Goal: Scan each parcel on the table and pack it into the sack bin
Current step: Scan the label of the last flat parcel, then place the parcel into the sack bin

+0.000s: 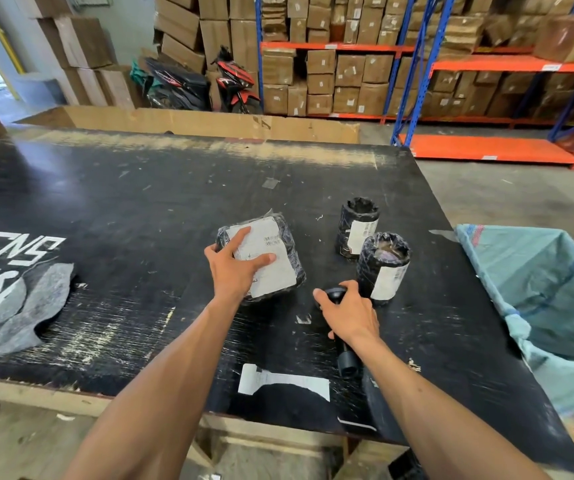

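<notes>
A flat black-wrapped parcel (pixel 271 258) with a large white label lies on the black table (pixel 123 209). My left hand (pixel 235 265) rests on its near left corner, thumb and fingers spread over the label. My right hand (pixel 348 315) is closed around a black handheld scanner (pixel 342 355), whose head points toward the parcels. Two upright black cylindrical parcels with white labels stand to the right: one nearer (pixel 384 265), just beyond my right hand, one farther back (pixel 358 226). The sack bin (pixel 542 289), lined with a light blue woven sack, stands open at the table's right edge.
A grey felt cloth (pixel 22 306) lies at the table's left. A torn white label (pixel 282 381) sticks to the near edge. A cardboard sheet (pixel 209 124) lines the far side. Shelving with cartons (pixel 348 74) and parked motorbikes (pixel 209 81) stand behind.
</notes>
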Demonstrator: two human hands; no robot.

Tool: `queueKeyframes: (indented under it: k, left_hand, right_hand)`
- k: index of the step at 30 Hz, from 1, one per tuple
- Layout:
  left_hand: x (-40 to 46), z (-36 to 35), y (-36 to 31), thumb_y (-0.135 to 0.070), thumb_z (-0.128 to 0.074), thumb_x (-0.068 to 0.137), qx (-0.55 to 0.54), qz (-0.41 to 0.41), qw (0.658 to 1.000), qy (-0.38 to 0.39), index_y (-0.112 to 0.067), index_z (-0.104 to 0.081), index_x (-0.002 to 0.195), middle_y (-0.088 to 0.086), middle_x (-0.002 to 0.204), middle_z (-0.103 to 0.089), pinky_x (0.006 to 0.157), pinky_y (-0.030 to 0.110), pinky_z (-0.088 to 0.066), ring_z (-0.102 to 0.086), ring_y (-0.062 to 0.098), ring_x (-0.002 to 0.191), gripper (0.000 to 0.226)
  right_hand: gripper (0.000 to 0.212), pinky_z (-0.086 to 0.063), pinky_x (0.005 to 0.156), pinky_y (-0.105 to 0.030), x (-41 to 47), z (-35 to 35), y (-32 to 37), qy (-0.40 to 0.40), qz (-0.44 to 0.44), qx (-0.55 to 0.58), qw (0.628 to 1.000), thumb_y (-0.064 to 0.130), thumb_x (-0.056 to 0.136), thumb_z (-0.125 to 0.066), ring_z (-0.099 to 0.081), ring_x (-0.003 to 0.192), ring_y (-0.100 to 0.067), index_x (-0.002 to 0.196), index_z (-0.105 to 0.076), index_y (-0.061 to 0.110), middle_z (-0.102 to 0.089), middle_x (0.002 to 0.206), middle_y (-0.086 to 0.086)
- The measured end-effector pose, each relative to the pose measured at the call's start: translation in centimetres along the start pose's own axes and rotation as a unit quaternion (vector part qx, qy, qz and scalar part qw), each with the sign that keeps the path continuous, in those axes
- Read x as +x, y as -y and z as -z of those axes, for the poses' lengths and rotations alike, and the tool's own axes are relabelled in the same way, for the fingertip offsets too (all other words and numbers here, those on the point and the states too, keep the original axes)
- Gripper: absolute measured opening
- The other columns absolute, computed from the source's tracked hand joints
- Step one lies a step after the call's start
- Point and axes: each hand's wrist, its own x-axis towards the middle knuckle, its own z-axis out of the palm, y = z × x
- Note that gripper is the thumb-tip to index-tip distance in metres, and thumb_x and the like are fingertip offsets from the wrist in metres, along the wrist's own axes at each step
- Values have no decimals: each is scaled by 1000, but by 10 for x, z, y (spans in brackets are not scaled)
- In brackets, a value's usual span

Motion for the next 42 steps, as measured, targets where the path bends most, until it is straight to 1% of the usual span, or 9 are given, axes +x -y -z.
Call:
queueKeyframes:
  k: [3,9,14,18,25,30,35,38,42]
  left_hand:
    - [-1,-1,-3,-30,-97,62,-1,-1,1000,7,-39,-66,129,0,138,-27,93,20,-40,-43,15,116,75]
    - [10,0,-19,-36,-98,59,0,-29,999,27,-49,-65,122,3,139,-30,96,26,-46,-45,19,123,72]
    - [28,-12,-52,-48,-101,46,-58,-61,995,56,-55,-70,112,3,135,-50,92,35,-57,-63,17,116,74]
    - [23,-33,-86,-20,-99,60,-145,-86,980,110,-38,-70,119,-8,114,-74,84,34,-61,-73,13,103,67]
    - [2,-100,-125,-24,-93,71,-186,-90,968,144,-36,-76,114,-1,128,-68,86,37,-62,-72,17,108,47]
    - [-15,-174,-148,-32,-84,82,-155,-116,961,199,-40,-77,110,-11,120,-72,89,37,-60,-71,8,107,30]
    - [-34,-275,-171,-45,-73,90,-146,-107,958,223,-44,-75,110,-21,113,-73,101,35,-55,-67,1,111,20]
    - [-47,-340,-176,-51,-69,91,-174,-39,940,291,-37,-65,133,-12,136,-64,105,37,-52,-64,7,119,44]
    - [-68,-418,-162,-64,-57,92,-144,-4,930,338,-38,-32,156,-13,158,-40,116,31,-34,-44,5,139,74]
  right_hand:
    - [73,-52,92,-42,-2,4,3,-15,20,-120,992,77,94,-46,-69,112,-36,142,-43,22,-71,119,-10]
    - [69,-41,68,-38,-14,33,32,-121,149,-319,928,68,104,-36,-72,105,-34,152,-35,19,-74,115,-10]
    - [54,-49,88,-42,4,71,49,-146,244,-63,957,58,103,-51,-62,122,-26,152,-39,37,-59,136,-1]
    - [62,-50,103,-45,22,103,58,-73,249,157,953,60,98,-62,-56,127,-17,152,-30,57,-47,144,1]
    - [63,-47,106,-38,63,158,31,-44,274,171,946,52,100,-63,-53,127,-17,153,-30,66,-49,141,3]
    - [74,-47,114,-53,94,198,-21,-37,268,202,941,62,86,-73,-51,139,-20,146,-32,71,-53,148,13]
    - [83,-52,102,-20,120,264,-83,-54,239,249,937,40,83,-89,-61,121,8,151,-42,50,-59,140,20]
    - [81,-48,82,0,136,304,-133,-70,207,263,940,26,85,-88,-59,101,27,154,-46,37,-55,127,32]
    - [77,-46,79,2,153,339,-207,-87,142,259,952,19,84,-89,-61,97,25,150,-51,34,-61,126,25]
